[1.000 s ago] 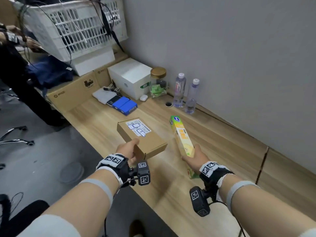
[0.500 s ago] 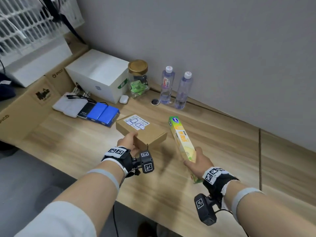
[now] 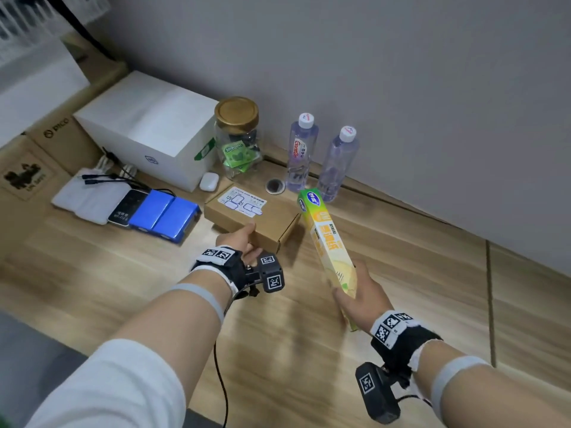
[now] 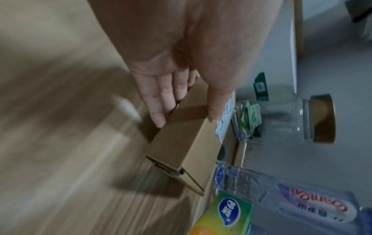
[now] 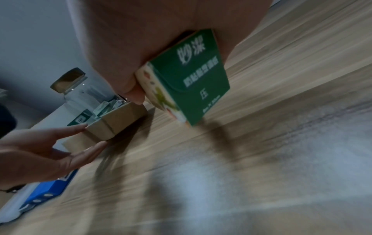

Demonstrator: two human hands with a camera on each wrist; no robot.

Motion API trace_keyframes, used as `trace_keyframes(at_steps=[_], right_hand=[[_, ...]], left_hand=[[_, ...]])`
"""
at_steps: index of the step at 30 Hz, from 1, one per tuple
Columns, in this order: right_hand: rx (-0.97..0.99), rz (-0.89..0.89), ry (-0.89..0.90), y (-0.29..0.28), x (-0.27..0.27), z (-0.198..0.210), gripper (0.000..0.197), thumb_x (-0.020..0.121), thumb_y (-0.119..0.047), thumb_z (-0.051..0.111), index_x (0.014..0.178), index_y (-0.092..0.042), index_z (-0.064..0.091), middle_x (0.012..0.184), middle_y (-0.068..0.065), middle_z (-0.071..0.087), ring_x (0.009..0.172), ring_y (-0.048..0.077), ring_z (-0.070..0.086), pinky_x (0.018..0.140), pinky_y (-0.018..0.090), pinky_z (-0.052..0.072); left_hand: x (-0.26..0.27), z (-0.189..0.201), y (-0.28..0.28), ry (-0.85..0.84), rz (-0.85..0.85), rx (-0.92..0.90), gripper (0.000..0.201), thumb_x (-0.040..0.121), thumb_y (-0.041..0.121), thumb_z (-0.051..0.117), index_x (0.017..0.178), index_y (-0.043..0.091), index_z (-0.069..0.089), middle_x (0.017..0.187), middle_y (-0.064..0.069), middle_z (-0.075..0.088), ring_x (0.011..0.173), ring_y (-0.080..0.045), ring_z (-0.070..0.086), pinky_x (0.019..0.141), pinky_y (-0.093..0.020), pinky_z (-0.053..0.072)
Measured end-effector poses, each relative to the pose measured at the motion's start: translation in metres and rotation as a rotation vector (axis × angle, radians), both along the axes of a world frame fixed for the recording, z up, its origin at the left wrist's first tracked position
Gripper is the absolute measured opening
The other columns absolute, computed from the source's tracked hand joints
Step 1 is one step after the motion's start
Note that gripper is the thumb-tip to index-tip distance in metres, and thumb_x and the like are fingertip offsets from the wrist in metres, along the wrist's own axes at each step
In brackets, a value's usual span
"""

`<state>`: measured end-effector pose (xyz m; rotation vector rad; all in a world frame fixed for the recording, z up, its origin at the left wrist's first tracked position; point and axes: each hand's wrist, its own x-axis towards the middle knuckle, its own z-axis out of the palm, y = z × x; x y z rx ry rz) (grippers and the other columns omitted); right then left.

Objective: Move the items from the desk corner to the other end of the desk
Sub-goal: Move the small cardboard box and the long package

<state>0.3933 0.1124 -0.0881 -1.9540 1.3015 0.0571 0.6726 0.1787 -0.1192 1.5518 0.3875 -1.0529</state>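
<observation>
A brown cardboard box (image 3: 247, 217) with a white label lies at the desk's back, beside the blue packs. My left hand (image 3: 244, 242) holds its near edge, thumb on top and straight fingers (image 4: 161, 101) at the lower edge. In the left wrist view the box (image 4: 191, 139) casts a wide shadow; I cannot tell whether it rests flat. My right hand (image 3: 361, 298) grips the lower end of a long green-and-yellow carton (image 3: 327, 242), tilted above the desk with its far end near the bottles. The right wrist view shows the carton's green face (image 5: 191, 85) and the box (image 5: 116, 122).
Against the wall stand a gold-lidded glass jar (image 3: 236, 137), two clear water bottles (image 3: 301, 149) and a white box (image 3: 148, 125). Blue packs (image 3: 163, 216), a phone (image 3: 128, 206), a white power bank (image 3: 89, 199) and an earbud case (image 3: 209, 181) lie left. Bare wood stretches right.
Both hands have moved forward toward the wall. The cardboard box has come down from mid-air to beside the blue packs, and the carton's far end has neared the bottles.
</observation>
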Motion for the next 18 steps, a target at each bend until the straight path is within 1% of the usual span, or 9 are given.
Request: trace_keyframes(at_steps=[2,5,6,8,10,12,14,16,18], right_hand=[[0.002,0.007,0.001,-0.007,-0.001,-0.006,0.056,0.083,-0.042,0.063,0.128,-0.029,0.033,0.108,0.001,0.065,0.090,0.025,0.064,0.079,0.040,0.055],[-0.006,0.006,-0.025,-0.013,-0.006,-0.011,0.056,0.082,-0.042,0.064,0.128,-0.033,0.033,0.107,-0.001,0.066,0.090,0.024,0.064,0.081,0.042,0.055],[-0.006,0.007,-0.041,-0.014,-0.007,-0.010,0.057,0.082,-0.041,0.064,0.129,-0.035,0.033,0.108,-0.001,0.066,0.091,0.023,0.064,0.081,0.042,0.054],[-0.010,0.015,-0.075,-0.016,-0.007,-0.010,0.060,0.082,-0.038,0.065,0.133,-0.037,0.032,0.111,-0.002,0.065,0.092,0.023,0.063,0.082,0.040,0.054],[-0.017,0.028,-0.103,-0.018,-0.003,-0.009,0.063,0.082,-0.036,0.066,0.135,-0.039,0.031,0.113,-0.003,0.064,0.093,0.022,0.062,0.082,0.039,0.053],[-0.014,0.050,-0.128,-0.019,0.007,-0.008,0.065,0.080,-0.036,0.066,0.134,-0.042,0.031,0.113,-0.006,0.063,0.093,0.022,0.062,0.082,0.038,0.053],[-0.001,0.097,-0.146,-0.019,0.021,-0.007,0.065,0.079,-0.037,0.066,0.133,-0.042,0.032,0.112,-0.005,0.063,0.092,0.022,0.062,0.082,0.039,0.053],[0.015,0.160,-0.162,-0.015,0.041,-0.003,0.063,0.077,-0.038,0.066,0.130,-0.043,0.033,0.107,-0.004,0.064,0.087,0.024,0.061,0.078,0.040,0.053],[0.018,0.238,-0.179,-0.009,0.065,0.002,0.061,0.076,-0.039,0.066,0.128,-0.040,0.035,0.104,-0.002,0.065,0.084,0.025,0.061,0.075,0.039,0.053]], left_hand=[[0.005,-0.006,-0.014,-0.005,0.005,-0.013,0.031,0.086,0.017,0.078,0.102,0.003,0.056,0.095,-0.019,0.069,0.089,-0.036,0.072,0.082,-0.048,0.062],[0.009,-0.014,-0.032,-0.020,0.003,-0.036,0.030,0.088,0.018,0.076,0.102,0.001,0.055,0.097,-0.020,0.067,0.092,-0.036,0.070,0.085,-0.045,0.061],[0.009,-0.015,-0.035,-0.032,-0.007,-0.037,0.034,0.087,0.018,0.077,0.106,0.001,0.056,0.100,-0.019,0.067,0.094,-0.034,0.068,0.086,-0.043,0.061],[0.012,-0.022,-0.039,-0.043,-0.040,-0.030,0.058,0.076,0.025,0.083,0.121,-0.001,0.057,0.107,-0.017,0.068,0.098,-0.031,0.067,0.087,-0.040,0.060],[0.015,-0.027,-0.038,-0.038,-0.075,0.037,0.070,0.073,0.030,0.082,0.132,0.004,0.055,0.119,-0.015,0.065,0.101,-0.028,0.064,0.082,-0.036,0.060],[0.019,-0.024,-0.032,-0.067,-0.104,0.110,0.060,0.082,0.029,0.074,0.135,0.007,0.055,0.127,-0.017,0.062,0.106,-0.030,0.064,0.074,-0.032,0.060],[0.017,-0.011,-0.020,-0.070,-0.117,0.126,0.052,0.090,0.033,0.068,0.133,0.006,0.056,0.120,-0.015,0.064,0.106,-0.030,0.066,0.076,-0.035,0.061],[0.011,0.009,-0.002,0.002,-0.063,-0.005,0.050,0.097,0.041,0.059,0.130,0.003,0.056,0.116,-0.012,0.063,0.103,-0.028,0.066,0.082,-0.042,0.060],[0.002,0.031,0.020,0.095,-0.068,-0.157,0.061,0.097,0.059,0.051,0.127,0.007,0.060,0.120,-0.011,0.066,0.105,-0.026,0.067,0.080,-0.044,0.060]])
